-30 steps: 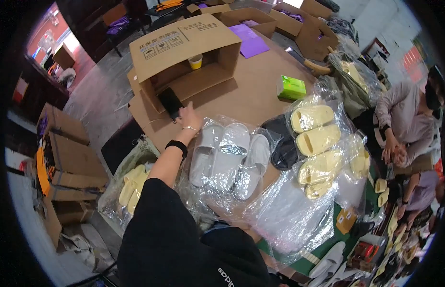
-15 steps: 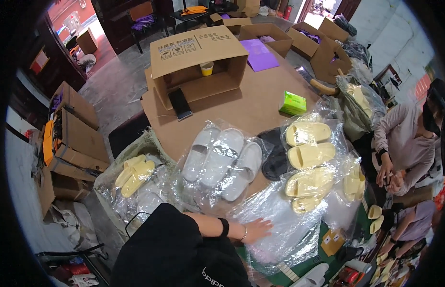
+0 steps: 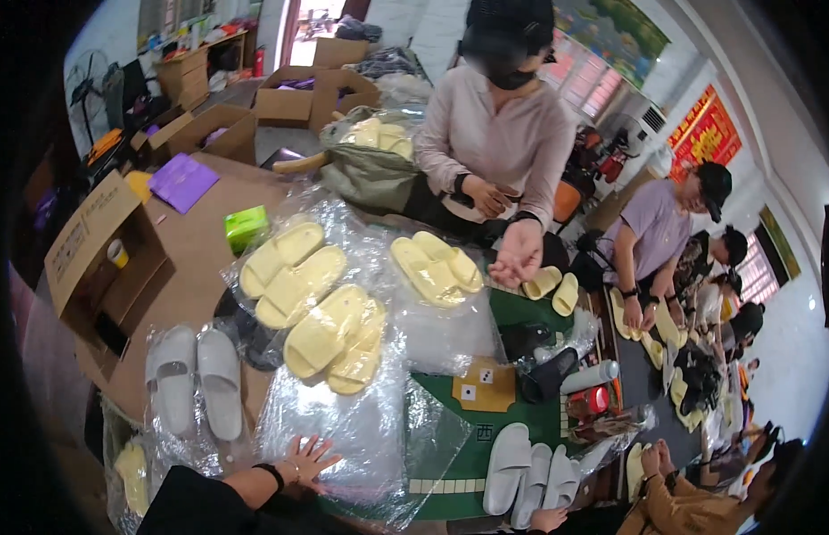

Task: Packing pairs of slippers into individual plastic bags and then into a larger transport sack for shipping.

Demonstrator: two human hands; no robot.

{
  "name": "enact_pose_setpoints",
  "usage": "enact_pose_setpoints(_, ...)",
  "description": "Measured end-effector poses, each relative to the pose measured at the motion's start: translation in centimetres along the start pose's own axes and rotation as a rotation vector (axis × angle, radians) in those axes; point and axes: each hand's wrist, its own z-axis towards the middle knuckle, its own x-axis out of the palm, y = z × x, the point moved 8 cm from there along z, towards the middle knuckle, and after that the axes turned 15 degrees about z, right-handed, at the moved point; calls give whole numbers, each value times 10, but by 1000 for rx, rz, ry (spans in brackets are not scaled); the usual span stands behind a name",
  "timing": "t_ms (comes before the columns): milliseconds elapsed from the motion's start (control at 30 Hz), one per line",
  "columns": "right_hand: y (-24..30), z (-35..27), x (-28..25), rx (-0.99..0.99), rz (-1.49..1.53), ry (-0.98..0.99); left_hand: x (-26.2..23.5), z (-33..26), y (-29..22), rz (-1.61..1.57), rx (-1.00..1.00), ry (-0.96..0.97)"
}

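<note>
My left hand (image 3: 309,458) lies flat with fingers spread on an empty clear plastic bag (image 3: 370,428) at the near table edge. It holds nothing; a black sleeve and dark wristband show behind it. Just beyond are bagged yellow slippers (image 3: 316,312), and to the left a bagged pair of grey-white slippers (image 3: 196,379). Only a few fingers of my right hand (image 3: 548,518) show at the lower edge, against the heel end of three loose white slippers (image 3: 521,464). Its grip is hidden.
An open cardboard box (image 3: 93,259) stands at the left on the brown tabletop, with a small green box (image 3: 247,227) and a purple sheet (image 3: 182,178) behind. A green game mat (image 3: 486,419) covers the right part. Opposite, a person in a pale top (image 3: 512,134) handles yellow slippers; more people sit at the right.
The view has swung up and right, from the cardboard box toward the people opposite. My left hand went from the box to the plastic bag and stays flat on it.
</note>
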Motion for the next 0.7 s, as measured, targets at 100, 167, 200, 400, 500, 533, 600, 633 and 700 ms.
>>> enact_pose_setpoints(100, -34, 6, 27, 511, -716, 721, -9, 7, -3, 78, 6, 42)
enact_pose_setpoints(167, 15, 21, 71, 579, -547, 810, -1, -11, -4, 44, -62, 93)
enact_pose_setpoints(200, 26, 26, 84, 642, -400, 852, 6, -13, -7, 34, -70, 108)
enact_pose_setpoints(400, -1, 14, 98, 690, -360, 764, -10, -3, -6, 158, -87, 190)
enact_pose_setpoints(500, 22, 23, 90, 619, -408, 753, -8, -2, -8, 184, -93, 203)
enact_pose_setpoints(533, 21, 25, 83, 578, -443, 718, -10, -1, -10, 191, -84, 199)
enact_pose_setpoints(600, 31, 24, 74, 534, -440, 682, -11, 0, -10, 215, -86, 205)
enact_pose_setpoints(633, 45, 27, 71, 482, -435, 657, -9, -1, -11, 214, -81, 202)
enact_pose_setpoints(700, 71, 31, 65, 491, -322, 620, -5, -2, -10, 205, -87, 183)
